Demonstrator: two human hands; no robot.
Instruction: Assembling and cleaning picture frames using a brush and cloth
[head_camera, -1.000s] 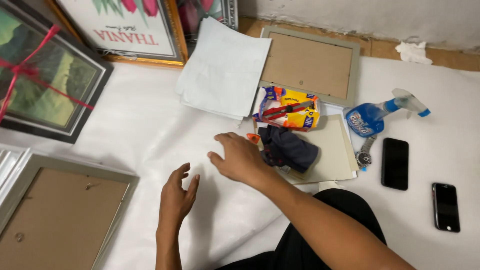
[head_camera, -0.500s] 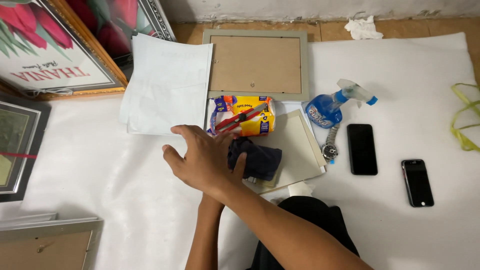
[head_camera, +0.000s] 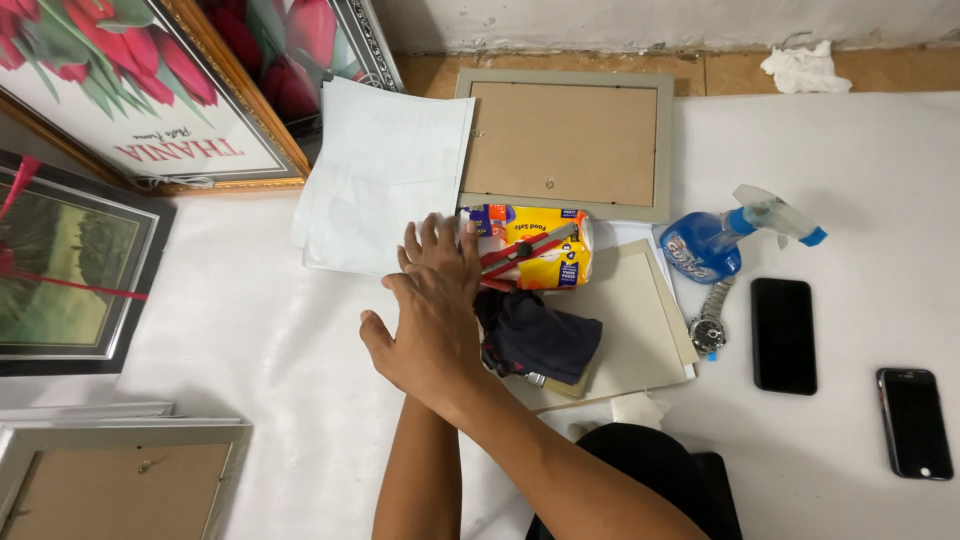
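Observation:
My right hand (head_camera: 428, 335) lies flat, palm down, across my left hand, whose fingers (head_camera: 436, 246) stick out beyond it. Those fingertips rest at the lower right edge of the white paper sheets (head_camera: 385, 170) and touch a yellow packet (head_camera: 545, 268). A red-handled tool (head_camera: 522, 251) lies on the packet. A dark blue cloth (head_camera: 540, 342) sits just right of my right hand on a beige board (head_camera: 645, 320). Neither hand holds anything.
A grey frame (head_camera: 565, 145) lies back side up beyond the packet. To the right are a blue spray bottle (head_camera: 705, 246), a wristwatch (head_camera: 708, 330) and two black phones (head_camera: 783, 335) (head_camera: 913, 422). Framed pictures (head_camera: 130, 110) (head_camera: 70, 265) stand at the left, another frame (head_camera: 120, 480) lower left.
My view has swung left and closer. My left hand has come forward under my right hand, so the two now overlap beside the yellow packet.

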